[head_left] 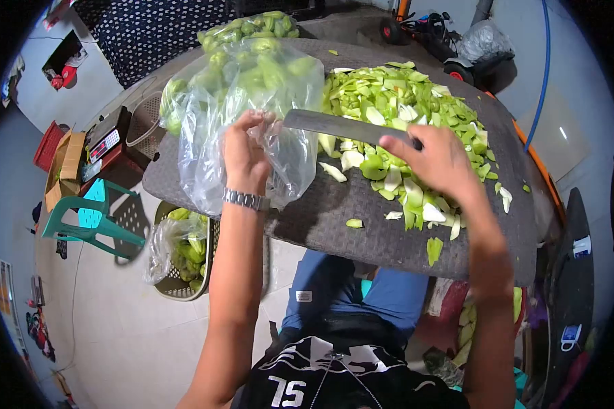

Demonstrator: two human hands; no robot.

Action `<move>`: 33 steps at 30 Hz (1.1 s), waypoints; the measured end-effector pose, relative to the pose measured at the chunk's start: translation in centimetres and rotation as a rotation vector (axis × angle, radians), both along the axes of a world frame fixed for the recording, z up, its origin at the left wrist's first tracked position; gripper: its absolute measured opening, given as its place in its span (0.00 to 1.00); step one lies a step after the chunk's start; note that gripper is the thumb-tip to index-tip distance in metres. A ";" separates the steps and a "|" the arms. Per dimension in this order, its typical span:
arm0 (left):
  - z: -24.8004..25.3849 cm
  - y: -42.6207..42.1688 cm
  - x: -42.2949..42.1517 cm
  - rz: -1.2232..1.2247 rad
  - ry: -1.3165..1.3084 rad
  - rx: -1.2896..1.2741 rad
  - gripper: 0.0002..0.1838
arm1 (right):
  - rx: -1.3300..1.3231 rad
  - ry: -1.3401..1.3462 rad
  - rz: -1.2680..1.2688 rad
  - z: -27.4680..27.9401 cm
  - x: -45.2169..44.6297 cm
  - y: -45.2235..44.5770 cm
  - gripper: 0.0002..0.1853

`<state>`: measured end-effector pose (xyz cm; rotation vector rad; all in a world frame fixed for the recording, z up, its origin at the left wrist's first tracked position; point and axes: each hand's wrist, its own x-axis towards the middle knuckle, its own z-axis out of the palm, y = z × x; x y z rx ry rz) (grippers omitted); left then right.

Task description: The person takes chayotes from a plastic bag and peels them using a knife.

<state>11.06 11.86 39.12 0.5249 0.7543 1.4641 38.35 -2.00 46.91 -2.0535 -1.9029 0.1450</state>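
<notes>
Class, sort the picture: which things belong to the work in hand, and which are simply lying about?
Working: knife in the right hand; plastic bag of green vegetables; cut green pieces; table; probably the floor basket.
Apparently lying about: teal chair; cardboard box; blue hose.

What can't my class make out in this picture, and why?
All in the head view:
Knife handle: mostly hidden by the right hand.
Number of vegetables in the clear bag: blurred by crinkled plastic.
Rest of the shirt: cut off by the bottom edge.
Keypad markings: too small to read.
</notes>
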 end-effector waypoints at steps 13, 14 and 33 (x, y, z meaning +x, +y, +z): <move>-3.3 -2.2 3.2 0.283 0.139 -0.096 0.26 | -0.130 -0.568 0.333 8.3 -3.2 14.7 0.58; -3.2 -2.4 3.3 0.303 0.129 -0.086 0.26 | -0.166 -0.596 0.331 8.2 -3.4 15.5 0.57; -0.6 -3.4 0.2 0.266 0.412 0.085 0.28 | -0.502 -0.046 0.237 8.3 -2.3 17.0 0.40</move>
